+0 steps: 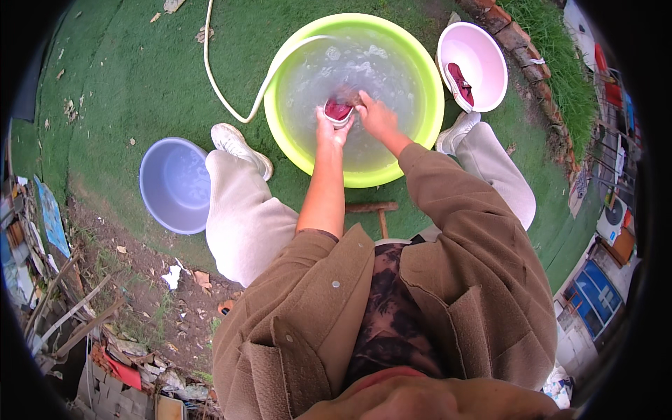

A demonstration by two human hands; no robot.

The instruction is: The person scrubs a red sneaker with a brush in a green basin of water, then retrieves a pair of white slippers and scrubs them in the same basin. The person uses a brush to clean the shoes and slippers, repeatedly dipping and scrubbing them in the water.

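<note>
My left hand [331, 129] grips a dark red shoe [338, 110] with a white edge by its near end. The shoe is held over the cloudy, foamy water in a large lime-green basin [278, 133]. My right hand [379, 117] is closed around a brown scrub brush [347, 95], which is blurred and lies against the far part of the shoe. That far part is hidden by the brush and water. A second dark red shoe [460, 85] with a white sole leans inside a pink basin [500, 70] at the right.
A pale hose [208, 56] runs over the green ground covering and into the lime-green basin. To the left stands a blue-purple basin [148, 182]. A wooden stool [371, 207] shows between my legs. Bricks [514, 42] edge the grass at right; debris [91, 329] lies lower left.
</note>
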